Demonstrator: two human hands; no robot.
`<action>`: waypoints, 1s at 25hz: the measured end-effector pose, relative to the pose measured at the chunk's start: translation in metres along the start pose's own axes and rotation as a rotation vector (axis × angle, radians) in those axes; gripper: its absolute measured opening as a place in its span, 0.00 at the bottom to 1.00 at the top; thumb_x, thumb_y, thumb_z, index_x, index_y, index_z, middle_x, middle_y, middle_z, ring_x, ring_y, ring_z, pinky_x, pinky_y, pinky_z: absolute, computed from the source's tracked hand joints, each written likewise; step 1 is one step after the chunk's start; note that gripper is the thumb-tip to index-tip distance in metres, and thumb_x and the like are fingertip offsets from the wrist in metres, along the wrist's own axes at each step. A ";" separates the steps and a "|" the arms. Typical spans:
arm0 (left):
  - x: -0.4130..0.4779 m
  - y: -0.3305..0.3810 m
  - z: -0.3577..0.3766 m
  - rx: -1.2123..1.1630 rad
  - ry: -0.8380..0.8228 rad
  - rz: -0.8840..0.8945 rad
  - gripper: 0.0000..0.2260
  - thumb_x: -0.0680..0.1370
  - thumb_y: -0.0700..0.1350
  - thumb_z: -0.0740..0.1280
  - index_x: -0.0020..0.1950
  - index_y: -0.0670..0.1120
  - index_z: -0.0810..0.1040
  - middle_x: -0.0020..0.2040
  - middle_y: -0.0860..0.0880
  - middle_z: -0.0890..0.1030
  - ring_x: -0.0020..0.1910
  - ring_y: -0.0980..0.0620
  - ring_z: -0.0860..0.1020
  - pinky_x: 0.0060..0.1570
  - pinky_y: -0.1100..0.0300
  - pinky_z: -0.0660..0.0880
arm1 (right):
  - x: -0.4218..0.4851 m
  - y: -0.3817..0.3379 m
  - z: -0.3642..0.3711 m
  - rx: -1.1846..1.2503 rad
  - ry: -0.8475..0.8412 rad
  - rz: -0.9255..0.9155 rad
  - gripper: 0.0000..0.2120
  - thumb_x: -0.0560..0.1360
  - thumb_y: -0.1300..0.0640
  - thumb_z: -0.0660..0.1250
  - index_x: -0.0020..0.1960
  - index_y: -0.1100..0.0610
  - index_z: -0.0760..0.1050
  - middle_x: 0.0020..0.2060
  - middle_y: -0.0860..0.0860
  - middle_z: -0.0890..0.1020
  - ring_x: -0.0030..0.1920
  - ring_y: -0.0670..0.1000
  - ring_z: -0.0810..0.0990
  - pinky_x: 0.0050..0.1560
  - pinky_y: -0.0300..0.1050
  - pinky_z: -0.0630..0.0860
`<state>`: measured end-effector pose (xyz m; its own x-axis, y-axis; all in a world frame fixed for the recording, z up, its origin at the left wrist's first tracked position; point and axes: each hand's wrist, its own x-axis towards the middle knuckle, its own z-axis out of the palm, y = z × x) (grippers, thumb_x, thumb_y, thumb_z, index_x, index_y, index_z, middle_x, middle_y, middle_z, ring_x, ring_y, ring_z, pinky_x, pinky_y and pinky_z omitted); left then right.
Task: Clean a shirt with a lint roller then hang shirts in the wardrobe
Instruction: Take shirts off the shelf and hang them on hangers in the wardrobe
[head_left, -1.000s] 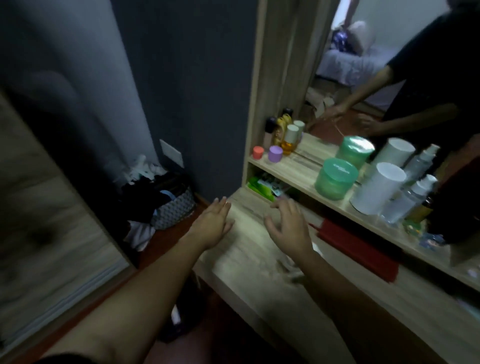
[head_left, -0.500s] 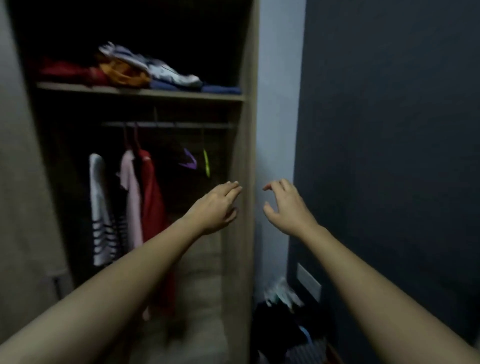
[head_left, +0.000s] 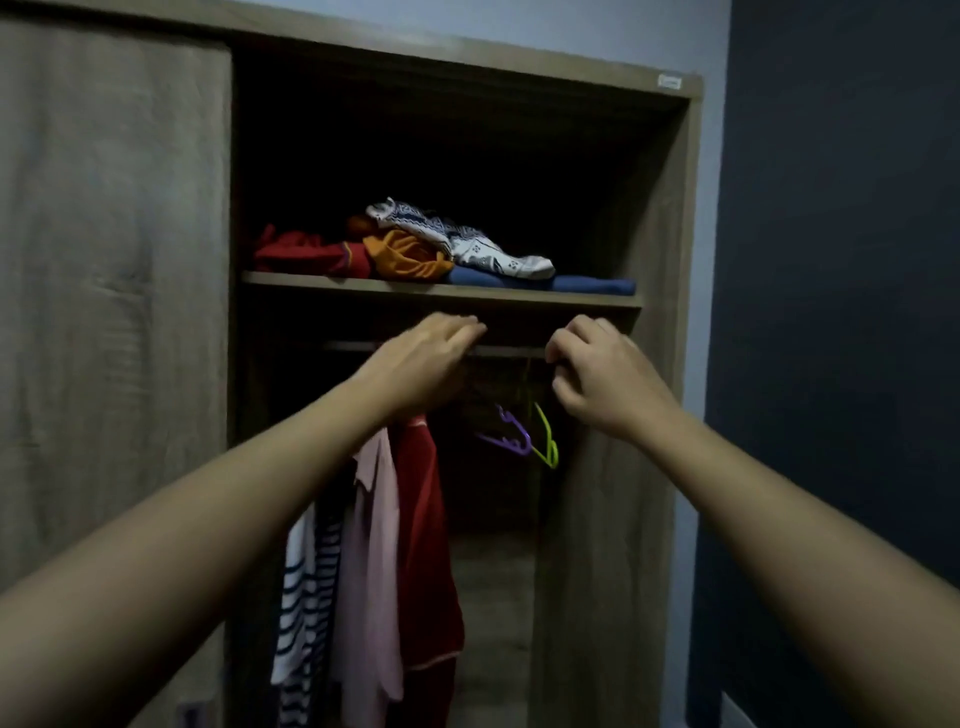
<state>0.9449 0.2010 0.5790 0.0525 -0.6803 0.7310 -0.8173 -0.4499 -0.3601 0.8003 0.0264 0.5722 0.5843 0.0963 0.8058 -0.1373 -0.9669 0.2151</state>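
hovered at the rail (head_left: 504, 352) with the left grip (head_left: 421, 364), fingers loose, nothing held; kept the right grip (head_left: 597, 379) curled beside the green hanger (head_left: 545, 434) hook, couldn't tell if pinched. probably went for a spare hanger, with shirts (head_left: 423, 519) hung just left below. saw no lint roller. dim wooden wardrobe (head_left: 670, 312), folded clothes (head_left: 415, 249) on its shelf (head_left: 441, 291), dark wall (head_left: 841, 312) at right.

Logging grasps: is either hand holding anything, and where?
Left hand holds nothing. Right hand curls above the green hanger; a hold cannot be told.
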 end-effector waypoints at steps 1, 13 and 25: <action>0.010 -0.014 -0.004 0.024 0.026 -0.010 0.24 0.73 0.37 0.65 0.69 0.37 0.67 0.68 0.37 0.71 0.67 0.39 0.69 0.64 0.48 0.69 | 0.017 0.005 0.003 -0.042 0.011 -0.017 0.10 0.72 0.56 0.63 0.52 0.55 0.73 0.50 0.54 0.75 0.53 0.55 0.72 0.50 0.50 0.71; 0.151 -0.125 -0.013 0.315 0.052 -0.026 0.31 0.75 0.45 0.68 0.74 0.42 0.59 0.73 0.42 0.65 0.70 0.45 0.64 0.67 0.58 0.62 | 0.177 0.078 0.048 -0.195 0.073 -0.094 0.19 0.73 0.49 0.63 0.61 0.53 0.67 0.58 0.54 0.71 0.58 0.55 0.70 0.55 0.51 0.69; 0.214 -0.170 0.018 0.356 -0.301 -0.329 0.20 0.76 0.55 0.62 0.66 0.51 0.70 0.60 0.43 0.77 0.57 0.41 0.76 0.51 0.53 0.74 | 0.252 0.099 0.101 0.213 -0.304 0.019 0.28 0.73 0.46 0.62 0.70 0.48 0.58 0.56 0.58 0.77 0.51 0.58 0.76 0.50 0.47 0.72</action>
<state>1.1052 0.1216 0.7867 0.4752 -0.5830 0.6590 -0.4893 -0.7976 -0.3528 1.0149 -0.0689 0.7413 0.7988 0.0345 0.6006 0.0007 -0.9984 0.0565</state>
